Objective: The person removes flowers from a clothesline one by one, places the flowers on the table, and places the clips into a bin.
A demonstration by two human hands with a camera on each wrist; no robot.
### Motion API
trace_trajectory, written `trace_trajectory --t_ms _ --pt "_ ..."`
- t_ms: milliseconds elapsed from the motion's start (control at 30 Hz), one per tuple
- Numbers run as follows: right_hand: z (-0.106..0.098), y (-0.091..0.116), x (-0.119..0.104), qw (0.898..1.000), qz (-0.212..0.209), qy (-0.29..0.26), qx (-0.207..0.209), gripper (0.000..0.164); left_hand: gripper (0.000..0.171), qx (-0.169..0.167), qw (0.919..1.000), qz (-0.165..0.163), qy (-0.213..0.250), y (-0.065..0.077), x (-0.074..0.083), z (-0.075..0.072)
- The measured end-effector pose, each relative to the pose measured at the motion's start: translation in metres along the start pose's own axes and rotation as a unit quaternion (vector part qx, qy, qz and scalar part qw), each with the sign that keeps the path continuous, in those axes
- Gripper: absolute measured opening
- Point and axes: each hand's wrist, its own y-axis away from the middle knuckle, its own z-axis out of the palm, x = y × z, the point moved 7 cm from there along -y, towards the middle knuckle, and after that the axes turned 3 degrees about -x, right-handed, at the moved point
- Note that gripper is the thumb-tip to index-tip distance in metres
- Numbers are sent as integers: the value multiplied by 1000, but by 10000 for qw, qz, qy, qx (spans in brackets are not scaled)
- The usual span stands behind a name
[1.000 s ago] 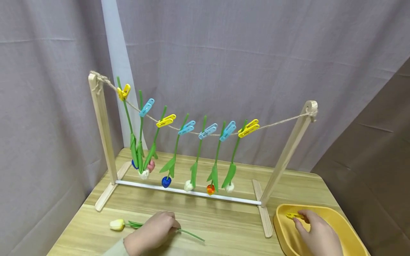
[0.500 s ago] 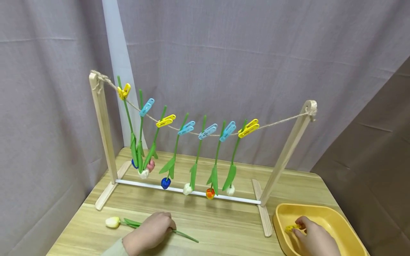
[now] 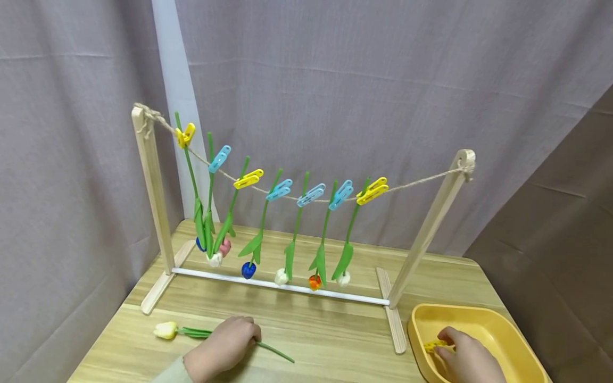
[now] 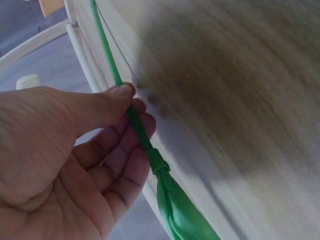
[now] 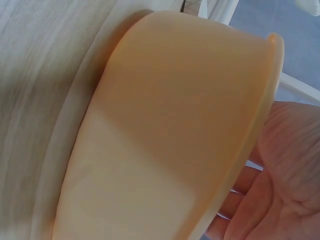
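My left hand (image 3: pixel 225 343) pinches the green stem of a pale yellow artificial tulip (image 3: pixel 165 330) lying low over the tabletop. Thumb and fingertips meet on the stem (image 4: pixel 108 50) in the left wrist view, just beyond the leaf (image 4: pixel 180 212). At the lower right, my right hand (image 3: pixel 471 357) reaches into a yellow tray (image 3: pixel 460 307) and holds a yellow clothespin (image 3: pixel 435 346) between thumb and fingers, close to the tray's left wall. From the right wrist, the tray wall (image 5: pixel 190 90) hides the clothespin and fingertips; the palm shows beyond the rim.
A wooden stand with a left post (image 3: pixel 155 197) and right post (image 3: pixel 431 229) carries a twine line (image 3: pixel 416 183). Several tulips hang head-down from it by blue clothespins (image 3: pixel 311 195) and yellow ones. A white rod (image 3: pixel 282 288) joins the feet. Grey curtains (image 3: pixel 335 80) stand behind.
My left hand and the yellow tulip have slid slightly left. My right hand has brought the yellow clothespin lower in the tray, toward me.
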Motion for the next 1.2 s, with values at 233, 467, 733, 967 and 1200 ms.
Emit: trace_trajectory --t_ms 233,467,733,967,1200 --pt "1 0 3 10000 28 34 28 23 12 -55 10000 -60 56 0 -1 1" --pt "0 -2 3 10000 -16 52 -39 32 10 -3 9998 -201 11 2 -4 1" --pt "-8 -1 -2 9996 -225 155 75 44 10 -84 9994 -222 255 3 -4 -2" --pt "-26 3 -27 9927 -829 157 867 37 11 56 9995 -65 318 2 -3 -5" --pt "-49 2 -64 9840 -1201 158 1303 39 4 259 9982 81 539 -7 1 -16"
